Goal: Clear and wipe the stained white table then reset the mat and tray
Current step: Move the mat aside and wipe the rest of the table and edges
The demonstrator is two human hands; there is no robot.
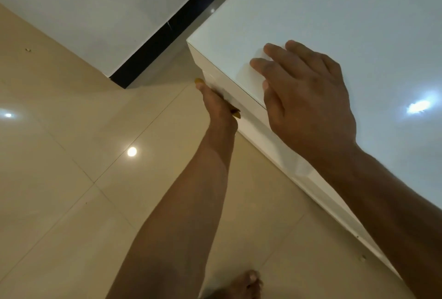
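— Hands? Where's the white table?
— Right hand lies flat, fingers straight, by its near corner. Left hand presses something yellow against its side; grip unclear.

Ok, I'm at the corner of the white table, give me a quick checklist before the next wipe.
1. Right hand flat on the table top, fingers straight: ok.
2. Left hand against the table's side face: ok.
3. Yellow thing at the left hand is a cloth: cannot tell.
4. Visible tabletop free of stains: ok, only glare spots show.
5. Mat and tray ready to reset: cannot tell, neither is in view.
6. Floor beside the table dry: cannot tell.
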